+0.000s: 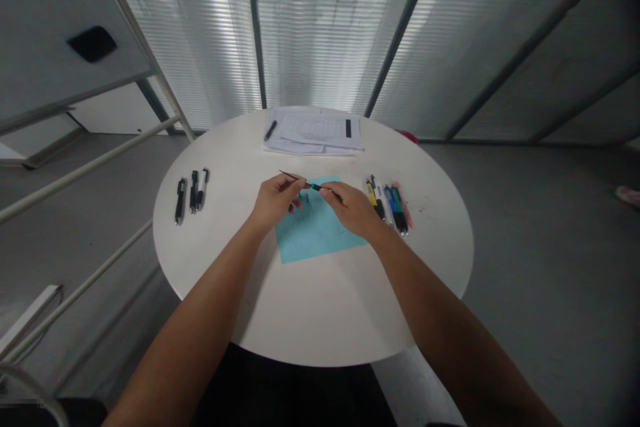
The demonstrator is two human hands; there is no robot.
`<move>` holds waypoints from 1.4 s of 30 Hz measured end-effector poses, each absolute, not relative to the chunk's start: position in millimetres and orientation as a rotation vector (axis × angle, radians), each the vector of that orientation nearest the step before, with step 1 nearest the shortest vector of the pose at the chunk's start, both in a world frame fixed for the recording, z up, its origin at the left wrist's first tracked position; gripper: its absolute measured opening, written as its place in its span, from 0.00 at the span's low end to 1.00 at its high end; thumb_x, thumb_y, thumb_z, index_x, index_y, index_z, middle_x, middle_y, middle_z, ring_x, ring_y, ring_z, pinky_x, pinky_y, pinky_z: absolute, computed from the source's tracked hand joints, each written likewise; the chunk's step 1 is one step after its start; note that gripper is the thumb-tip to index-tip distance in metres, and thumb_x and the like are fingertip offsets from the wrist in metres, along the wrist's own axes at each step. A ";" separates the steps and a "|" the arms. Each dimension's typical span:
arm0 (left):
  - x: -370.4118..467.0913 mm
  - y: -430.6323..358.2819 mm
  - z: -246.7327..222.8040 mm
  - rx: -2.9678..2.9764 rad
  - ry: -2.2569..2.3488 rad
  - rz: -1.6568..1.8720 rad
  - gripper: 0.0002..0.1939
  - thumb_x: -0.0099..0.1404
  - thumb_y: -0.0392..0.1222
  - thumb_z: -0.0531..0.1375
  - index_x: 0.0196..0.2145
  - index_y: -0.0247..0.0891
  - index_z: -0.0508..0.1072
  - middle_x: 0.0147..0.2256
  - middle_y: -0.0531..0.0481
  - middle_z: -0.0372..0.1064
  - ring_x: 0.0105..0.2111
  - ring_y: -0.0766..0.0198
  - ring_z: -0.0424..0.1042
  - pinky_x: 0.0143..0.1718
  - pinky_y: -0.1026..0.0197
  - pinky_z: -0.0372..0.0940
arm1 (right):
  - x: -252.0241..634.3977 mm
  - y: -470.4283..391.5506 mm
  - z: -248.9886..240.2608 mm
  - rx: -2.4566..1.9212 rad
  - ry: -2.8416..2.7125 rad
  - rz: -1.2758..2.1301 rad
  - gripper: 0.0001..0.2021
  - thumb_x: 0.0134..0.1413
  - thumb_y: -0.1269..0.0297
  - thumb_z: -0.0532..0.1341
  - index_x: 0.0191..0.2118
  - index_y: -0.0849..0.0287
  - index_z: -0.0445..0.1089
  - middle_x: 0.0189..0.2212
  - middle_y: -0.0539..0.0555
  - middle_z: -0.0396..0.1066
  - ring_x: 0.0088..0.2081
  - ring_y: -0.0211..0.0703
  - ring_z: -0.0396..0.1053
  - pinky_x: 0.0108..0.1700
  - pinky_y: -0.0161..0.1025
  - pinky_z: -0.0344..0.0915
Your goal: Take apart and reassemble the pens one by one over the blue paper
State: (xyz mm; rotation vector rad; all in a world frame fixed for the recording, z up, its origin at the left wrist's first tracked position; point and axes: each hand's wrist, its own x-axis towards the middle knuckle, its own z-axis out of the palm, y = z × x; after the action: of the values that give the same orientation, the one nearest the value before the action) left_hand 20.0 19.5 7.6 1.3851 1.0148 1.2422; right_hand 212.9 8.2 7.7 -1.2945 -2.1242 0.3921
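Observation:
Over a light blue sheet (320,233), both hands meet at a pen. My right hand (353,207) is closed around its black and green barrel (316,187). With pinched fingers, my left hand (275,201) grips a thin dark rod, which looks like the pen refill (289,175), at the barrel's left end. Its free end points up and left past my fingers. Whether rod and barrel are joined is hidden by my fingertips. Small dark pieces (305,196) show on the sheet under my left hand, too small to name.
The round white table (310,313) carries several black and white pens (194,192) at left and several coloured pens (393,207) at right. A stack of papers (313,130) with a black pen (271,130) lies at the back. A white metal frame (100,163) stands left.

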 end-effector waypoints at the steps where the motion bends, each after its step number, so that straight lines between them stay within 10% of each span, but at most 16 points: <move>1: 20.8 18.6 7.1 1.415 1.012 1.196 0.16 0.58 0.51 0.62 0.35 0.33 0.74 0.31 0.45 0.75 0.19 0.69 0.68 0.16 0.67 0.59 | 212.0 7.8 8.1 -1.271 -2.115 0.411 0.18 0.65 0.53 0.49 0.48 0.55 0.70 0.42 0.55 0.73 0.43 0.45 0.69 0.45 0.40 0.61; 17: 14.6 23.7 2.4 1.505 1.210 1.270 0.11 0.59 0.41 0.56 0.38 0.36 0.74 0.27 0.51 0.71 0.19 0.70 0.63 0.22 0.64 0.58 | 214.3 11.9 2.3 -1.261 -1.823 0.375 0.14 0.64 0.53 0.49 0.43 0.57 0.64 0.35 0.54 0.68 0.36 0.43 0.66 0.41 0.41 0.61; 31: 17.7 14.9 -10.7 2.560 1.479 0.865 0.21 0.62 0.45 0.55 0.53 0.48 0.71 0.53 0.44 0.65 0.52 0.47 0.58 0.50 0.44 0.53 | 214.2 17.4 -2.5 -1.271 -2.008 0.357 0.12 0.64 0.56 0.49 0.41 0.56 0.65 0.38 0.56 0.68 0.43 0.47 0.66 0.46 0.44 0.61; 42: 18.9 24.5 -23.4 2.457 1.301 0.833 0.14 0.64 0.42 0.55 0.42 0.47 0.78 0.47 0.45 0.73 0.49 0.47 0.59 0.51 0.43 0.46 | 214.9 16.5 -4.1 -1.319 -2.122 0.326 0.11 0.64 0.58 0.51 0.38 0.56 0.68 0.34 0.54 0.67 0.39 0.44 0.65 0.42 0.41 0.60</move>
State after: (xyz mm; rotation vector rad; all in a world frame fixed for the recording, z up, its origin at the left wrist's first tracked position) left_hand 18.9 24.5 -23.4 2.4565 1.3009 0.8331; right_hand 214.9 16.5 -4.1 -1.3185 -2.1215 0.3255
